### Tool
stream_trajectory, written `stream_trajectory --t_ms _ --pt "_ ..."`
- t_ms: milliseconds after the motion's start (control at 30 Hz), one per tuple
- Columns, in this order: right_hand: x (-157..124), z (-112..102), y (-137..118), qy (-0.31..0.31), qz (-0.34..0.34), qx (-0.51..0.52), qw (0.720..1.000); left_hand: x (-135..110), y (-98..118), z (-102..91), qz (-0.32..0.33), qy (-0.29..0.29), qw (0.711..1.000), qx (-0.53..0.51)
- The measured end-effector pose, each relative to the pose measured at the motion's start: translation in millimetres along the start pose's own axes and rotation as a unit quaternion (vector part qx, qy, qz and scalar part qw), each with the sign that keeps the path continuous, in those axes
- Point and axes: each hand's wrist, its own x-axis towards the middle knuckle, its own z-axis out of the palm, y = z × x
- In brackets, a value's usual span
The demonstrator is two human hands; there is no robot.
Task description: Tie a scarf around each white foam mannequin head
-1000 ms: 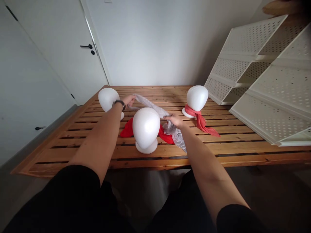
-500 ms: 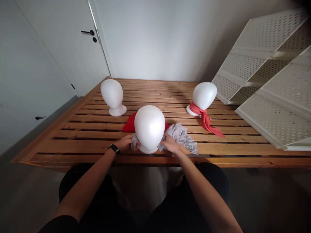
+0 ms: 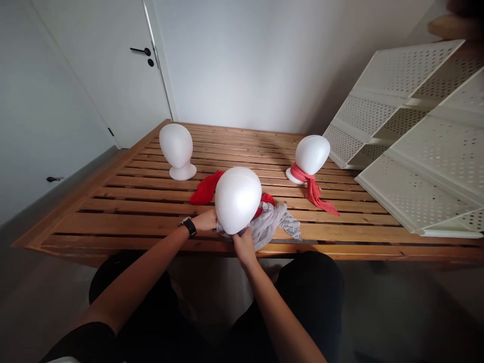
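Note:
A white foam mannequin head (image 3: 238,198) stands near the front edge of the slatted wooden table (image 3: 113,201). A grey patterned scarf (image 3: 273,226) wraps its neck and trails off to the right. My left hand (image 3: 207,221), a dark watch on the wrist, is closed on the scarf at the left side of the neck. Below the front of the head, my right hand (image 3: 243,241) pinches the scarf. A red cloth (image 3: 206,188) lies behind the head.
A bare foam head (image 3: 176,149) stands at the back left. Another foam head (image 3: 312,155) at the back right wears a coral scarf (image 3: 315,191). White perforated shelf panels (image 3: 416,131) lean over the table's right end. A door (image 3: 113,70) is behind, left.
My hands carried the grey scarf from behind the head down to its neck. Since half a second ago, my right hand has moved from the right side to the front, under the head.

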Motion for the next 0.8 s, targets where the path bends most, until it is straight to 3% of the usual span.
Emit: stream_trajectory --t_ms 200,333,567,800 --pt "-27.9 57.1 -19.0 0.087 -0.060 0.107 0.989 3.2 0.4 -14.0 -0.021 -0.148 0.989 -0.001" --pt "-46.1 83.6 -24.2 0.143 -0.066 0.072 0.985 1.0 -1.0 -18.5 -0.047 -0.185 0.982 0.000" --pt "-54.4 72.0 -4.6 0.078 -0.012 0.047 0.996 -3.4 4.0 -12.3 -0.054 -0.189 0.979 -0.051" --pt "-68.3 110.6 -33.3 0.048 -0.101 -0.066 0.992 -4.3 18.6 -14.0 -0.106 -0.208 0.967 -0.096"
